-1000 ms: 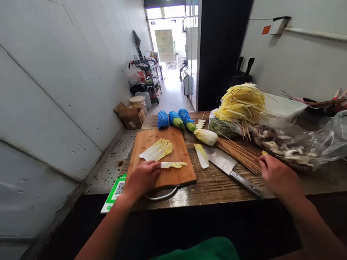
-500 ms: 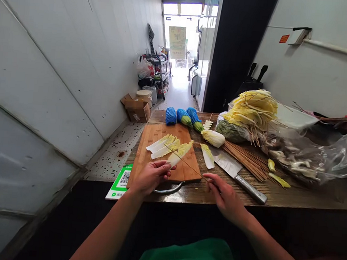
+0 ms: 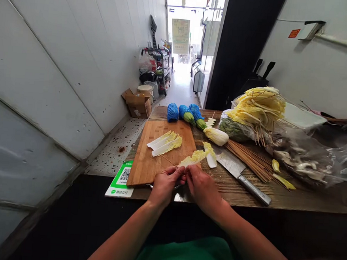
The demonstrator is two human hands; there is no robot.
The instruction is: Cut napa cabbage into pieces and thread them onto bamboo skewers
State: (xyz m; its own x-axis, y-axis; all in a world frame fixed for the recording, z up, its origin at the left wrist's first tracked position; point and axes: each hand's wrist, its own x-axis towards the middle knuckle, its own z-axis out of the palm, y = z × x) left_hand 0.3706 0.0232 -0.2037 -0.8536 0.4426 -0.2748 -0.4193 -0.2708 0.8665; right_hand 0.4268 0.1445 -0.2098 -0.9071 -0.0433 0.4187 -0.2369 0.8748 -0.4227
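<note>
Over the front edge of the wooden cutting board [image 3: 152,172], my left hand [image 3: 166,183] pinches the lower end of a napa cabbage leaf [image 3: 193,158]. Its frilly yellow top points away to the right. A thin wooden skewer [image 3: 168,160] sticks out to the left beyond the leaf. My right hand [image 3: 202,185] is closed on the skewer's other part, close against the left fingertips; the fingers hide the skewer there and where it meets the leaf. Several cut cabbage leaves [image 3: 165,143] lie on the board, and another leaf piece [image 3: 210,155] rests beside it.
A cleaver [image 3: 233,166] lies to the right, near a bundle of skewers [image 3: 251,159] and a small cabbage head [image 3: 216,136]. Skewered leaves [image 3: 258,108] are piled behind. Mushrooms in a plastic bag [image 3: 302,162] stand far right. Blue-netted vegetables [image 3: 186,114] line the back.
My right hand has moved left with the skewer, up against my left hand. The held leaf has swung to the right and lies flatter. The view has shifted slightly.
</note>
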